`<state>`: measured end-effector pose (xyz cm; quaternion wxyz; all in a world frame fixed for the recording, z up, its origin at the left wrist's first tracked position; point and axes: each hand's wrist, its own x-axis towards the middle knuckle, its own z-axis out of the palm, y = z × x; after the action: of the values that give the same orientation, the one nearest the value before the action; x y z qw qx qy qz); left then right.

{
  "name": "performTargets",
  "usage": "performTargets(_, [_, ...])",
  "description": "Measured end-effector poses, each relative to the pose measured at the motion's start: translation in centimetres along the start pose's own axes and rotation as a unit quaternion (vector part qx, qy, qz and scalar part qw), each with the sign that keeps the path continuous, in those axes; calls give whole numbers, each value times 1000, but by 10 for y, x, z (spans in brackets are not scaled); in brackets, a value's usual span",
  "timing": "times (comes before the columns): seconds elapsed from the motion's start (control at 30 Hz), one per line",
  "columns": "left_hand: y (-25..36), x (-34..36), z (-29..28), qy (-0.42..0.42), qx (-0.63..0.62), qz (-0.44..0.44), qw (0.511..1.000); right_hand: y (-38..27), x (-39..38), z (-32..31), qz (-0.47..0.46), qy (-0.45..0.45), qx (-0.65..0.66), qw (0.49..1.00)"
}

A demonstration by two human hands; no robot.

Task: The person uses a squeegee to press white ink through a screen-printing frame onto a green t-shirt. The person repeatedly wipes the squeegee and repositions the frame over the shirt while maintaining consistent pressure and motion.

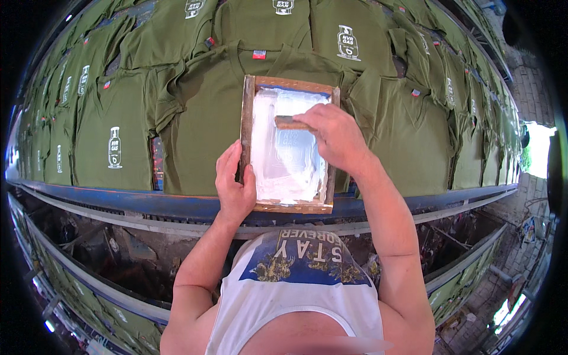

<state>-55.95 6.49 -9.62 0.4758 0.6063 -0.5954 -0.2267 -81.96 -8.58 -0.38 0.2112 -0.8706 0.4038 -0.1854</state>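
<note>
A wooden-framed printing screen [290, 148] lies on an olive-green T-shirt [204, 118], its mesh smeared with white ink. My left hand [232, 182] grips the frame's left side near the lower corner, thumb on the near side and fingers along the outer edge. In my right hand [338, 133] is a small wooden squeegee [290, 122], pressed to the mesh in the screen's upper middle. Below the squeegee, a faint bottle-shaped design shows through the ink. The squeegee's right end is hidden by my fingers.
More olive T-shirts [112, 133] lie side by side along the long table, several bearing a white gas-cylinder print [348, 42]. The table's blue edge [189, 203] and a metal rail [148, 223] run between me and the shirts. Another rack with shirts [89, 281] stands behind me.
</note>
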Motion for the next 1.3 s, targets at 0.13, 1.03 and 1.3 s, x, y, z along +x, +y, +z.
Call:
performTargets(0.13, [-2,0,1,3,-10,-2,1000,-29,-39,11,-23,5,0,1000])
performTargets(1.03, [20,-12,-5,46,40,127,990,-28,-173,48,267,176,531,785])
performTargets(1.3, [94,-26,63,35,-123,68,989,-10,-244,3,227,322,416,820])
